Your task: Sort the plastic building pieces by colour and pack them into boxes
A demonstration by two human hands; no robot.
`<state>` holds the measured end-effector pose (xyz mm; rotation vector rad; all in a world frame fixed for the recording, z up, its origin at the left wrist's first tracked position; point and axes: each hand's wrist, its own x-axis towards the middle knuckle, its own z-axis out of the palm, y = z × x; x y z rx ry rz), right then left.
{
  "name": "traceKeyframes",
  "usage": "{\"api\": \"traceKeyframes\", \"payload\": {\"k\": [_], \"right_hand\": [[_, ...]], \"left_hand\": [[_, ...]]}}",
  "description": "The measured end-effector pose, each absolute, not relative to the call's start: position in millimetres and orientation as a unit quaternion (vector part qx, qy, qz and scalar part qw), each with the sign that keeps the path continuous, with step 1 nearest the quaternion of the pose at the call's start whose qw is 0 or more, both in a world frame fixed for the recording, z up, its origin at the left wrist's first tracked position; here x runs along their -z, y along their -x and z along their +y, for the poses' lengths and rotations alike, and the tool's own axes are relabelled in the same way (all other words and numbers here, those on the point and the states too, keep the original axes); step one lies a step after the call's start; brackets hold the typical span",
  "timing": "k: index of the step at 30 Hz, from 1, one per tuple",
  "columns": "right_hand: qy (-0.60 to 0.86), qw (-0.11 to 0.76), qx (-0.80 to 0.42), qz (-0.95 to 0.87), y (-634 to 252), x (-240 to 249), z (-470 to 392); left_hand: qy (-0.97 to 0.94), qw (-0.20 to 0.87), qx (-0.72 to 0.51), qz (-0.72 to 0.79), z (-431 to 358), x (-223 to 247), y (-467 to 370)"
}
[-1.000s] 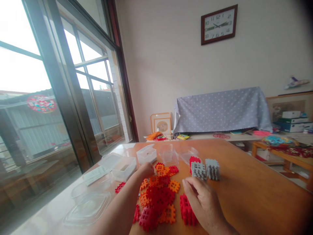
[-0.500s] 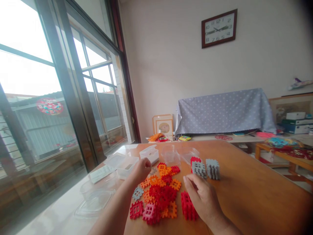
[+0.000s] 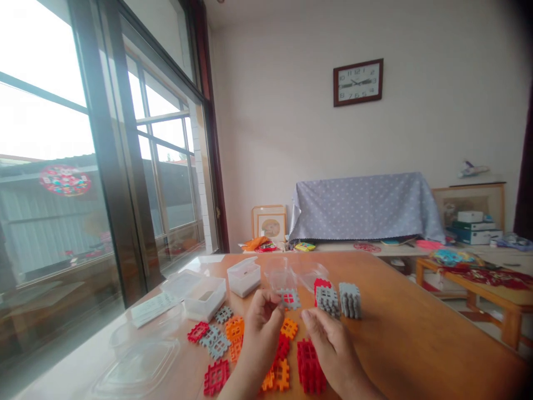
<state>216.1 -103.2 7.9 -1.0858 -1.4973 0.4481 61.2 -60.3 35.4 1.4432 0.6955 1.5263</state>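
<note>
My left hand [image 3: 263, 319] hovers over the loose plastic lattice pieces, its fingers curled in a pinch; what they hold, if anything, is hidden. To its right, my right hand [image 3: 327, 336] has its thumb and fingers together beside a red stack [image 3: 308, 366]; its grip cannot be made out. Orange pieces [image 3: 235, 329], a red piece [image 3: 216, 378] and grey pieces [image 3: 218, 343] lie around my left forearm. Beyond my right hand stand a grey stack [image 3: 350, 300] and another grey stack [image 3: 327, 300] with red behind it. A grey piece [image 3: 290, 298] lies past my left hand.
Open clear containers [image 3: 205, 297] and a white box [image 3: 244, 278] stand at the back left of the wooden table [image 3: 416, 344]. A clear lid [image 3: 137, 361] lies at the near left, with a paper sheet [image 3: 154, 309] behind it.
The view has shifted. My left hand has moved right, closer to my right hand. More grey pieces now show left of my forearm, and a grey piece shows behind my left hand.
</note>
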Motion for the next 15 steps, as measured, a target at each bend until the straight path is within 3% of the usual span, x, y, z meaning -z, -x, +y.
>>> {"api": "traceKeyframes", "payload": {"k": [15], "right_hand": [[0.451, 0.615, -0.314, -0.565, -212.3, -4.4, -94.0]], "left_hand": [[-0.511, 0.561, -0.606, 0.239, -73.6, -17.8, -69.3]]}}
